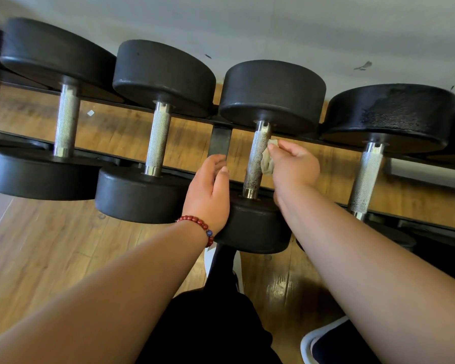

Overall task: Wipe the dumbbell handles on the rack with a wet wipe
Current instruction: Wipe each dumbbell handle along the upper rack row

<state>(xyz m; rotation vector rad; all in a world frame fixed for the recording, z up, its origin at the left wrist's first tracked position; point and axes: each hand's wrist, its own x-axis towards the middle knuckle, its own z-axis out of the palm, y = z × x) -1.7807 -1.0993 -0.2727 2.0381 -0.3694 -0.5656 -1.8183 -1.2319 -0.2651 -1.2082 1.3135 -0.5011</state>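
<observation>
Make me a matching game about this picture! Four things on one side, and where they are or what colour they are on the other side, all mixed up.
Things:
1. wipe
2. bracelet
3. left hand
4. floor

Matches:
a. brown wood
b. dark red beads
c. resting on a black weight
d. pressed against a metal handle

Pairs: 1-d, 2-b, 3-c, 4-a

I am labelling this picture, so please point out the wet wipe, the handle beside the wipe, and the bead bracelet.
wet wipe [268, 164]: head view, crumpled part next to the handle.
handle beside the wipe [255, 164]: head view, knurled middle.
bead bracelet [196, 220]: head view, a red bead.
</observation>
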